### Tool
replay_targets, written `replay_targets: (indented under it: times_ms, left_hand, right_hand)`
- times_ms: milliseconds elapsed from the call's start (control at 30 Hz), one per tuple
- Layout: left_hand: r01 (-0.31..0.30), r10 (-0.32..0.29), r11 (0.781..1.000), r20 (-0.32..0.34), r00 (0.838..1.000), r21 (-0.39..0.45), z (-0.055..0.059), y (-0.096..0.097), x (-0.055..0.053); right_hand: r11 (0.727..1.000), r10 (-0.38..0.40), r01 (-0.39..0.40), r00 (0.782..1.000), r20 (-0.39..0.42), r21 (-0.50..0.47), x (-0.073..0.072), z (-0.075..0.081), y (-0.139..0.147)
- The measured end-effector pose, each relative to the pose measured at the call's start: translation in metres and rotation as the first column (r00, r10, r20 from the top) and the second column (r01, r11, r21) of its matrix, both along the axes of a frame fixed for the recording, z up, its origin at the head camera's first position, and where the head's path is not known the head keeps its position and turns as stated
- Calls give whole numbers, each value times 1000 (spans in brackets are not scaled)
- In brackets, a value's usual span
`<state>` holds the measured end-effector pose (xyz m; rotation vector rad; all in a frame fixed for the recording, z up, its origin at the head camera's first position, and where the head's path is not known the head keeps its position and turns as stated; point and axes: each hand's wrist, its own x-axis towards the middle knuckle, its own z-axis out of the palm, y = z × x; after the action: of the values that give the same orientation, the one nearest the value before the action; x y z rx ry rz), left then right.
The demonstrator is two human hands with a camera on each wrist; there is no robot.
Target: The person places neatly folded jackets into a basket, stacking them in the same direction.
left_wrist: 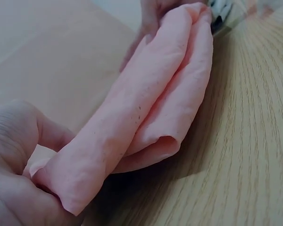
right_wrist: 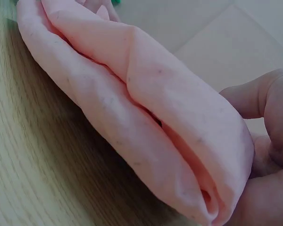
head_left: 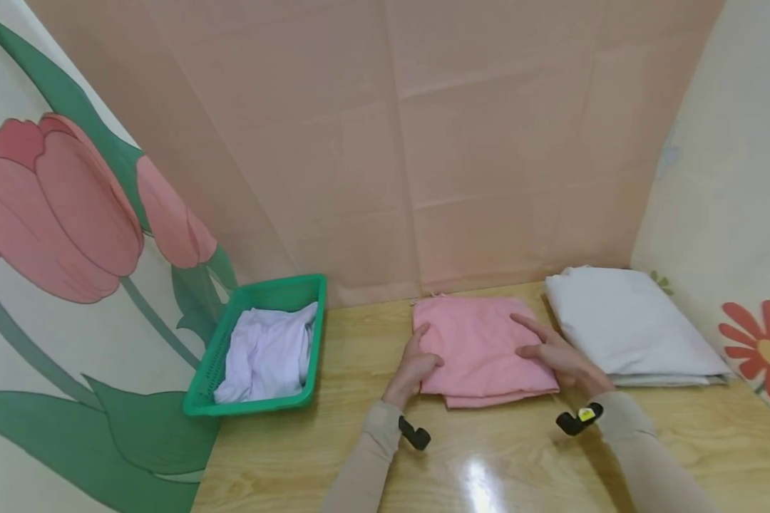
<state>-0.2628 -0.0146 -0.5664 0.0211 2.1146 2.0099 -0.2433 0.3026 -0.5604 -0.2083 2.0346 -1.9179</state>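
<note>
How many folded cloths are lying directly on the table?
2: the pink folded cloth held between the left hand and right hand, and the white folded cloth at its right.

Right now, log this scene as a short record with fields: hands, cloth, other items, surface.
left hand: grips the left edge of the folded pink cloth
right hand: rests on the cloth's right side, thumb tucked at its edge
pink cloth: folded in layers, flat on the wooden table
green basket: at left, holds crumpled white cloth
folded white cloth: right of the pink one
</note>
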Motion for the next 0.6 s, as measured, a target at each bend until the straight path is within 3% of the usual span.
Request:
replay_targets:
  times_ms: [300,500,600]
  left_hand:
    - [5,-5,1000,32,999,9,5,3,2]
    - [84,-92,992,89,992,90,3,5,3]
    - [99,-104,993,77,992,65,2,4,4]
  right_hand:
    - [999,21,-21,1000,13,-36,5,5,-5]
    - [1000,16,-16,1000,22,-1,10,1,-9]
    - [1000,8,-8,1000,19,3,11,1,-8]
